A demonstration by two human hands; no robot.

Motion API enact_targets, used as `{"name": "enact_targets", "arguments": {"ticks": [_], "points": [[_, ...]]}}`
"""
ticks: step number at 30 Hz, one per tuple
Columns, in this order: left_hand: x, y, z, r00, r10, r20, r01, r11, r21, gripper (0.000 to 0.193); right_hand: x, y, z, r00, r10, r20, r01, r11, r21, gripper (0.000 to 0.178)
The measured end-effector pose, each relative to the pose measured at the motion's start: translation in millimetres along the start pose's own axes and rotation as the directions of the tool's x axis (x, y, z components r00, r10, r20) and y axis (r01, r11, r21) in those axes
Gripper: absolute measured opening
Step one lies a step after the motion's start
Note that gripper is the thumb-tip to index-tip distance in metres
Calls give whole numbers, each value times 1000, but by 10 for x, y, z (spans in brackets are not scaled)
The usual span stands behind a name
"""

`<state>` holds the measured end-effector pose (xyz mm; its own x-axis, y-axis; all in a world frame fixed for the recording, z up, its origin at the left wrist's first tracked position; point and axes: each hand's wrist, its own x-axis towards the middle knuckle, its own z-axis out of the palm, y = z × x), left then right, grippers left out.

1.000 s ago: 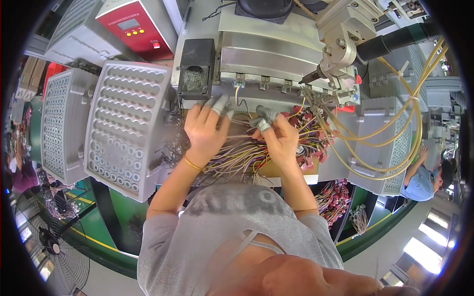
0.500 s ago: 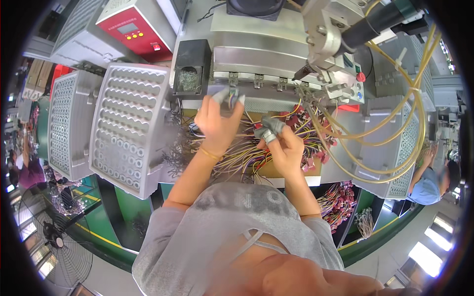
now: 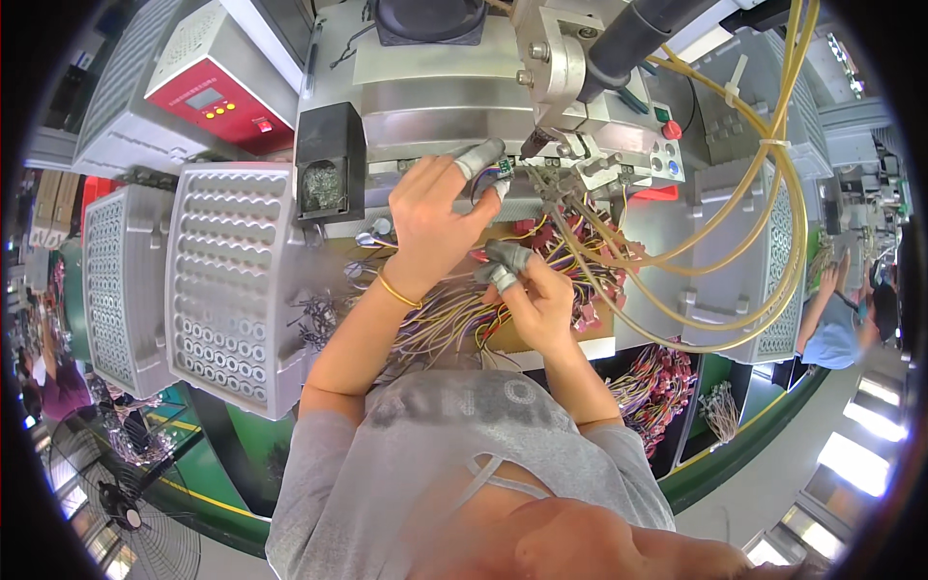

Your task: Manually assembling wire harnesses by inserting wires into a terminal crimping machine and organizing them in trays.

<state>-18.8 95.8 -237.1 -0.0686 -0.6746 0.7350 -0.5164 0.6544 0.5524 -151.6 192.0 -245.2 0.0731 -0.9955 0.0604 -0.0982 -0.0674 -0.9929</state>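
My left hand (image 3: 430,213) is raised at the front edge of the metal fixture (image 3: 430,140), just left of a dark-tipped rod (image 3: 537,143). Grey covers sit on its thumb and index finger, which pinch a small green circuit board (image 3: 503,169) with thin wires. Lower and to the right, my right hand (image 3: 536,304) is closed, its covered fingertips pressed together above the wire bundle (image 3: 440,324). A bit of red shows beside those fingertips, but what they hold is hidden. Red connectors (image 3: 590,300) lie at the bundle's right end.
Left of the fixture stands a black box (image 3: 329,145) with a wire-wool-like ball. Grey trays (image 3: 227,280) of ring-shaped holes and a red-fronted control unit (image 3: 217,101) are farther left. Yellowish tubes (image 3: 800,222) loop at the right. Another person (image 3: 833,333) works at far right.
My left hand has moved right along the fixture with the circuit board, closer to the rod tip. My right hand stays closed over the wires. The whole view has shifted slightly.
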Motion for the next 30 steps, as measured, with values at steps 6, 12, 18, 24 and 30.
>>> {"name": "enact_targets", "arguments": {"ticks": [6,12,18,24,30], "points": [[13,12,24,1000,-19,9,19,1000,19,34,37,44,-2,1000,-28,0,28,999,-34,25],[20,2,52,1000,-30,9,30,999,28,32,42,70,15,1000,8,-2,-8,1000,-8,23],[31,2,87,1000,-10,-7,10,1000,25,31,34,68,11,999,37,-15,-37,999,-25,25],[43,19,76,1000,-24,1,24,1000,14,31,30,61,19,999,32,-16,-31,999,17,23],[57,30,65,999,-37,13,37,999,5,31,33,61,24,999,32,-22,-33,999,-9,23]]}}
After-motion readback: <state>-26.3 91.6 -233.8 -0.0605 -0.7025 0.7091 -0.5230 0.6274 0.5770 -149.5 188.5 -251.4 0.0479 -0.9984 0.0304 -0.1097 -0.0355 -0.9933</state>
